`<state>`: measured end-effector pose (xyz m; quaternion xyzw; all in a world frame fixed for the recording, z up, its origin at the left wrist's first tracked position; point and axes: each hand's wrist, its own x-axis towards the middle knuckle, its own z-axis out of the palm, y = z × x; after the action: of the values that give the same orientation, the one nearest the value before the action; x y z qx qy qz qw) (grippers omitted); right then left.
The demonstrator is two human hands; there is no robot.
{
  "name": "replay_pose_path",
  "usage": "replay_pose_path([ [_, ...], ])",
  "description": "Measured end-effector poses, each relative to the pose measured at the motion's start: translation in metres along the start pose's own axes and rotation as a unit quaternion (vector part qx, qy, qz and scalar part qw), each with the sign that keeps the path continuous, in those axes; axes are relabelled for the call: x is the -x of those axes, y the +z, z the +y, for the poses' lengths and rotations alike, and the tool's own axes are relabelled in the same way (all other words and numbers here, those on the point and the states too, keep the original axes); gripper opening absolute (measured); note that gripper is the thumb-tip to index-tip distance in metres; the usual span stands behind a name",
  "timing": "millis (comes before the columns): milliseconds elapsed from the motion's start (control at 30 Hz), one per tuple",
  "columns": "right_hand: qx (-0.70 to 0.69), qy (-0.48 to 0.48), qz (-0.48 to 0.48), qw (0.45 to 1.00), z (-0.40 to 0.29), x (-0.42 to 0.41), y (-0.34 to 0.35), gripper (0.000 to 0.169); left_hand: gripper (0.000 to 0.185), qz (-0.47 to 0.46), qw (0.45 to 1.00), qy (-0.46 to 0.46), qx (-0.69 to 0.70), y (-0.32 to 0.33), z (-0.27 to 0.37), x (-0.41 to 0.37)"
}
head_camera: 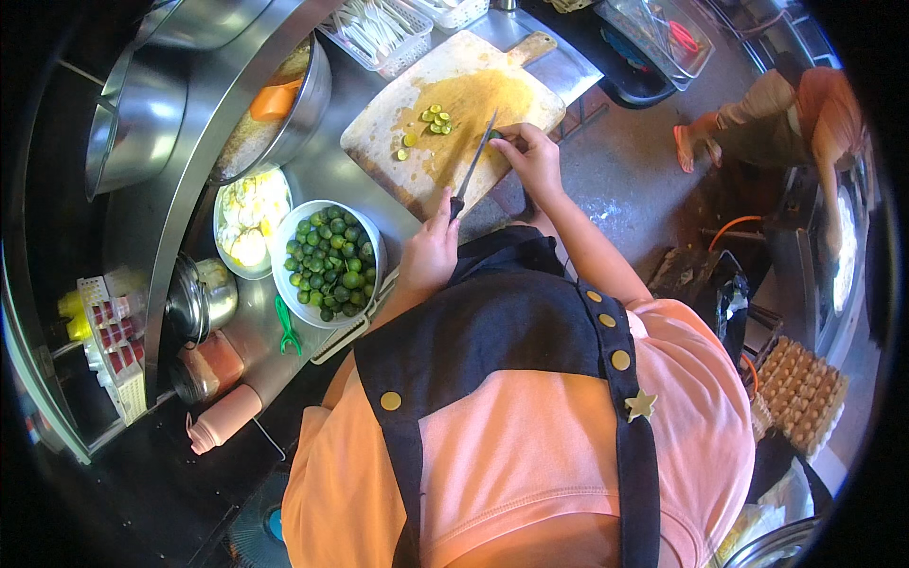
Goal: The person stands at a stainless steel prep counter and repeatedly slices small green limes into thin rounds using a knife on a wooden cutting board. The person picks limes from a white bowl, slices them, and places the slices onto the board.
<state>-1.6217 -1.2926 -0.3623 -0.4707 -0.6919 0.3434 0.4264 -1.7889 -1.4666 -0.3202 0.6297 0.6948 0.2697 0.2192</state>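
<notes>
My left hand (432, 248) grips the dark handle of a kitchen knife (476, 157), its narrow blade pointing away over a worn wooden cutting board (383, 106). Between the fingertips of my right hand (531, 157) is a small green calamansi (495, 134), right beside the blade and partly hidden by the fingers. Several cut calamansi pieces (436, 119) lie grouped on the board's wet, stained middle, and two more pieces (405, 147) sit apart to their left. A white bowl (278, 234) full of whole green calamansi (332, 263) stands left of my left hand.
Left on the steel counter (312, 153) are a dish of fried eggs (250, 220), a large pot with an orange scoop (275, 101), a green peeler (287, 325) and a pink bottle (226, 419). A basket of plastic cutlery (376, 32) stands behind. At right, another person (802, 121) reaches toward a round white surface.
</notes>
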Motion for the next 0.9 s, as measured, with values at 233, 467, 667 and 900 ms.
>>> replay_pose_path([
  [233,-0.004,-0.006,0.012,1.000,0.003,-0.001,0.002,0.026,0.057,-0.011,1.000,0.003,-0.025,0.003,-0.001,0.002],
  [467,0.016,-0.020,0.021,0.999,-0.002,-0.001,0.001,0.027,0.058,-0.014,0.998,0.010,-0.064,0.002,0.003,0.003],
  [667,0.008,0.000,0.021,1.000,-0.001,-0.001,0.001,0.026,0.056,-0.040,0.994,-0.018,-0.099,0.003,0.022,-0.020],
  [900,0.029,-0.021,0.018,0.999,-0.002,0.002,0.007,0.026,0.054,0.014,0.995,0.021,-0.100,0.015,0.017,-0.042],
])
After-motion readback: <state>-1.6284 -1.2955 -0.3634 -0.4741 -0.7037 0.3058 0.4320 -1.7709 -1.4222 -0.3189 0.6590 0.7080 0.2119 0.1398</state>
